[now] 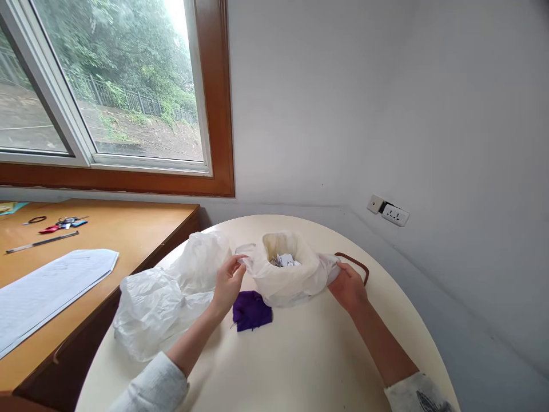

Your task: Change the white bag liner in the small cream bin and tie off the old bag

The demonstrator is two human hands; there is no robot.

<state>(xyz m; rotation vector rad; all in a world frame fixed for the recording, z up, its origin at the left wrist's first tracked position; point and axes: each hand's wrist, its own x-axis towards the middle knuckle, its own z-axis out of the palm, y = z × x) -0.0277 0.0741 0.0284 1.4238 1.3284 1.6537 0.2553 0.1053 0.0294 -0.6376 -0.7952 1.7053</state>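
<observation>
A small bin lined with a white plastic bag (295,281) stands on the round table, with crumpled paper (285,261) inside. The bag is folded over the bin's rim and hides its outer wall. My left hand (230,278) pinches the bag's handle on the left side. On the right, my right hand (348,284) grips the other handle between thumb and fingers. A folded purple cloth (252,311) lies on the table just in front of the bin. Behind my right hand a brown curved handle or strap (355,263) shows.
Another crumpled white plastic bag (158,303) spreads over the table's left side. The round table (317,355) meets a wooden desk (141,220) holding papers (55,286), a pen (42,242) and keys (64,223). A wall socket (395,214) is at the back right.
</observation>
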